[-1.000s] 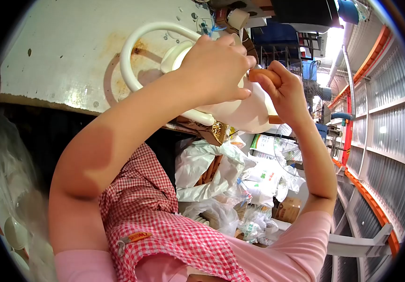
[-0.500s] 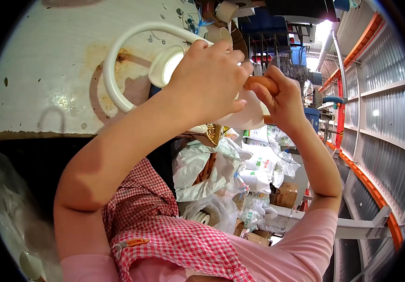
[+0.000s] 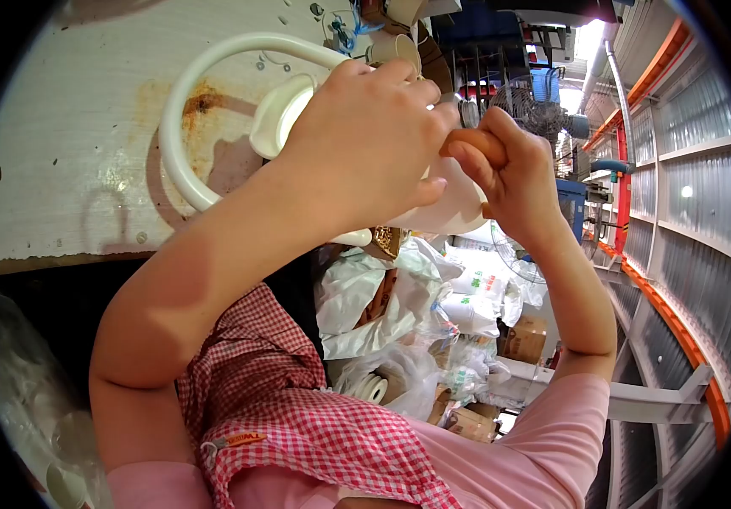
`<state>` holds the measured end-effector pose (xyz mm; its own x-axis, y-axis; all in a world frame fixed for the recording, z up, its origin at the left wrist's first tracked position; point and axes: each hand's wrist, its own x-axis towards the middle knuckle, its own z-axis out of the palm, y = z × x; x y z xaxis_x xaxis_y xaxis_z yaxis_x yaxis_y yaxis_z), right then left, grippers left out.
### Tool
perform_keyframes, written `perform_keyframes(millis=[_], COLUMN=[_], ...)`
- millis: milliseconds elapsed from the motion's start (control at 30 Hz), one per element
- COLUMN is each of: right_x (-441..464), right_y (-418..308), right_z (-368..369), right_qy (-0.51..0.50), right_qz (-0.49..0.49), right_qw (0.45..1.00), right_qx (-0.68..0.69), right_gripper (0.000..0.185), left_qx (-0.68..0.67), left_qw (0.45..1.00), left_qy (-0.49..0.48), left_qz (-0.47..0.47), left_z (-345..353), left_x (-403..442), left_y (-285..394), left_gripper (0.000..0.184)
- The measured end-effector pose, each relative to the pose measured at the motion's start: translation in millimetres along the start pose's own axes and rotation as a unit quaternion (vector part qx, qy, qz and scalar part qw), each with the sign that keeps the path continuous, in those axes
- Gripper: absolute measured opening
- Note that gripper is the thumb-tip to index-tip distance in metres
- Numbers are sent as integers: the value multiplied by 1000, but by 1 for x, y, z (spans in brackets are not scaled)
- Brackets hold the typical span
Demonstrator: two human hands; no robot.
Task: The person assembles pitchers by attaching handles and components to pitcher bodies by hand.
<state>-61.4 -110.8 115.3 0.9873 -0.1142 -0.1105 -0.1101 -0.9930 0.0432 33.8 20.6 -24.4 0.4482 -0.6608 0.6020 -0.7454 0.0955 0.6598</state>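
Note:
A white plastic piece with a smooth, rounded body [image 3: 450, 208] is under my left hand [image 3: 374, 140], whose fingers are wrapped over its top. From beneath that hand a thick white curved tube [image 3: 174, 144] loops out above the table. Inside the loop is a white cup-shaped part [image 3: 280, 114]; whether it joins the piece I cannot tell. My right hand [image 3: 518, 174] grips a rounded orange-brown handle [image 3: 480, 146] close to the left fingertips. The tool's working end is hidden behind my fingers.
A stained white table [image 3: 60, 170] spreads to the left. White plastic bags [image 3: 357, 297], a cardboard box [image 3: 525, 339] and a clear bag with a white roll [image 3: 374, 388] lie below the hands. Farther off stand a fan [image 3: 531, 106] and a corrugated metal wall [image 3: 705, 195].
The view has shifted slightly, and the loop and cup-shaped part appear a little farther left. Both hands keep their grips, with the right hand slightly farther right and tilted a little differently.

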Motion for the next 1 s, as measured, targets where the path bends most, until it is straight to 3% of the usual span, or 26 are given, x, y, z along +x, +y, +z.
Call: perform_keyframes(millis=[233, 300, 333, 367, 433, 500, 533, 567, 600, 633, 733, 833, 867, 900, 967, 1000], right_x=[-4, -15, -22, -32, -69, -111, -126, -138, -133, -133, -136, -141, -146, -149, -158, -173], right_y=[5, 14, 26, 37, 68, 127, 141, 148, 131, 118, 118, 120, 125, 123, 114, 118], right_z=[3, 0, 6, 14, 35, 86, 114, 135, 145, 144, 150, 158, 167, 173, 183, 201], right_qy=[63, 74, 235, 383, 520, 493, 419, 340, 321, 335, 339, 359, 382, 385, 554, 543], right_qz=[-25, 22, 4, -17, 101, 272, 292, 307, 295, 264, 202, 185, 168, 168, 287, 264], right_qw=[998, 996, 958, 878, 791, 725, 701, 665, 602, 657, 625, 617, 599, 594, 525, 560], right_qx=[-3, 38, 167, 287, 306, 397, 497, 590, 669, 622, 673, 675, 684, 687, 578, 567], right_gripper=[41, 37, 34, 32, 30, 31, 35, 39, 42, 38, 38, 35, 30, 30, 26, 23], left_qx=[26, 41, 37, 34, 53, 88, 94, 3, -88, -83, -77, -61, -57, -53, -82, -58], left_qw=[999, 997, 997, 998, 997, 993, 992, 999, 994, 994, 995, 989, 990, 991, 984, 987], left_qy=[14, 9, 1, -4, -20, 2, -12, -26, -42, -59, 42, 87, 103, 98, 72, 73], left_qz=[41, 66, 66, 62, 60, 75, 80, 21, -41, -41, -54, -102, -77, -74, -143, -129], left_z=[-3, -7, -9, -10, -10, -8, -4, 1, 6, 13, 30, 41, 43, 41, 34, 29], left_x=[2, 7, 7, 6, 8, 12, 18, 27, 33, 38, 50, 54, 55, 56, 58, 61], left_y=[1, 3, 4, 6, 7, 11, 22, 39, 50, 53, 64, 64, 61, 60, 58, 56], left_gripper=[49, 50, 51, 52, 53, 54, 54, 49, 45, 45, 30, 33, 35, 35, 35, 38])
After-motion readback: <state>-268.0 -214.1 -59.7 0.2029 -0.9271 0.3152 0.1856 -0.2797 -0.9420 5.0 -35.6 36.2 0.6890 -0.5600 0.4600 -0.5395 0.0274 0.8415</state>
